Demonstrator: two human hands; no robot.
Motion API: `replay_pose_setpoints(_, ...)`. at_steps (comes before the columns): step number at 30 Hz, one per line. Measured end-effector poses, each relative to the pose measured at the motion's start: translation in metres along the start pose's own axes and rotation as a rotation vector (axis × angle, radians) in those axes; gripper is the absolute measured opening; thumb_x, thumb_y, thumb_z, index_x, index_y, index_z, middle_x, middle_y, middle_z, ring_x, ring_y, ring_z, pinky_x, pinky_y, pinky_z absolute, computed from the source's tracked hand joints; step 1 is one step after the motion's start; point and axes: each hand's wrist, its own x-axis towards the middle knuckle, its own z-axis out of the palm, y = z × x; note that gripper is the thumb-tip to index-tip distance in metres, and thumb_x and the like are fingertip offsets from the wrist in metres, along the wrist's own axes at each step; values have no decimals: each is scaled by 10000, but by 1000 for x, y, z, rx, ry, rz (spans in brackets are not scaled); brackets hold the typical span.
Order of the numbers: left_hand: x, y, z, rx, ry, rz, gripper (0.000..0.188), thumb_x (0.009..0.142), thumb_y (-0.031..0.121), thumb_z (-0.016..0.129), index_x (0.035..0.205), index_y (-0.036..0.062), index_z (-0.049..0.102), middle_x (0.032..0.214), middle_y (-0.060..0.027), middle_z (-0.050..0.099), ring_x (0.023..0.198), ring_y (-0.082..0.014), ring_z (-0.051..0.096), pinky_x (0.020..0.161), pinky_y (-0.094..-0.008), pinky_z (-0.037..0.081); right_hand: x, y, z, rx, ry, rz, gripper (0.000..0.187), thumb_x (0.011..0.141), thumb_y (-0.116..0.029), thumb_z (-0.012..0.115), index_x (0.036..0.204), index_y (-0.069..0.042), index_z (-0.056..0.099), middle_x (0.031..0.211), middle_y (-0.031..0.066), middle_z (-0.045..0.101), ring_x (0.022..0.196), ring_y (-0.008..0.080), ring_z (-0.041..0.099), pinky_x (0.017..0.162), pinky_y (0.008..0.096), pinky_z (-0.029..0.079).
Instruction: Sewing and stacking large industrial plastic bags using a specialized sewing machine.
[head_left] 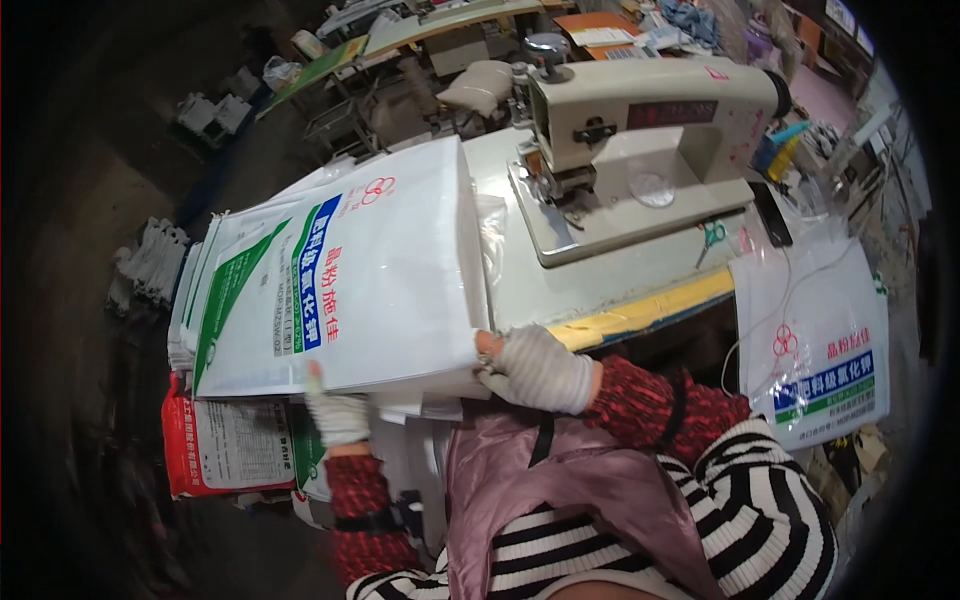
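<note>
Both hands sit at the near edge of a flat white sack with blue and green printing [400, 230], which lies on a stack left of the cream metal sewing machine [650, 150]. From my remote view, the right hand [545, 370], in a pale fingerless glove, is partly curled at the sack's corner; I cannot tell whether it pinches it. Of the similarly gloved left hand [340, 412], I make out one raised finger by the edge; its grip is unclear. The sack partly covers a red-and-white bag [240, 445].
</note>
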Motion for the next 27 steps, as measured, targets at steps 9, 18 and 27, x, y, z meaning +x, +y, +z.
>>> replay_pose_setpoints(9,-19,-18,-76,521,173,-14,317,881,178,561,1142,-1,560,1072,-123,624,994,-238,610,843,-349,533,-19,-32,27,65,-288,-421,145,781,-168,565,905,-99,593,809,99,626,685,293,619,561,369,491)
replay_pose_setpoints(18,-89,-93,-57,713,-259,1,377,894,256,571,1195,36,522,1180,-103,580,1073,-232,568,964,-416,449,5,-52,65,-136,-234,-440,330,723,-330,624,891,-47,606,833,94,540,865,238,537,769,405,411)
replay_pose_setpoints(27,-122,-60,-134,624,238,-161,385,920,292,553,1186,17,506,1125,-110,603,1006,-274,607,831,-434,521,38,23,35,197,72,41,256,768,-269,649,853,-37,582,724,160,603,691,356,608,625,431,506)
